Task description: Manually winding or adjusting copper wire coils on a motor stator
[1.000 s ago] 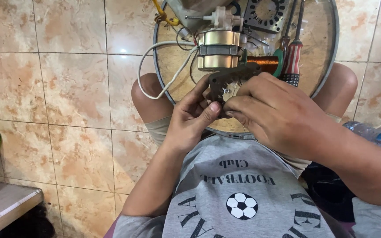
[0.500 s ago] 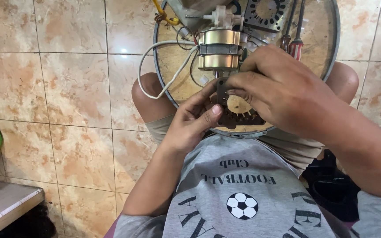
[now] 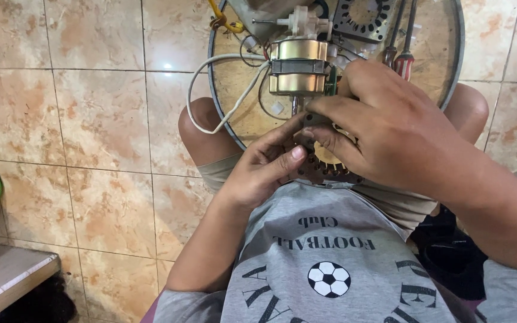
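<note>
I wear a grey short-sleeved cotton T-shirt (image 3: 330, 263) with dark block lettering and a black-and-white football emblem (image 3: 329, 279) printed on the chest. My khaki shorts (image 3: 219, 173) end above bare knees. Both forearms and hands are bare, without rings or watch.

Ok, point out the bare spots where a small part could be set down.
The round tray has bare wood at its left, between the white cable and the brass motor, and at its right edge past the screwdrivers. The tiled floor left of the tray is bare. The tray's middle, under both hands, is crowded.
</note>
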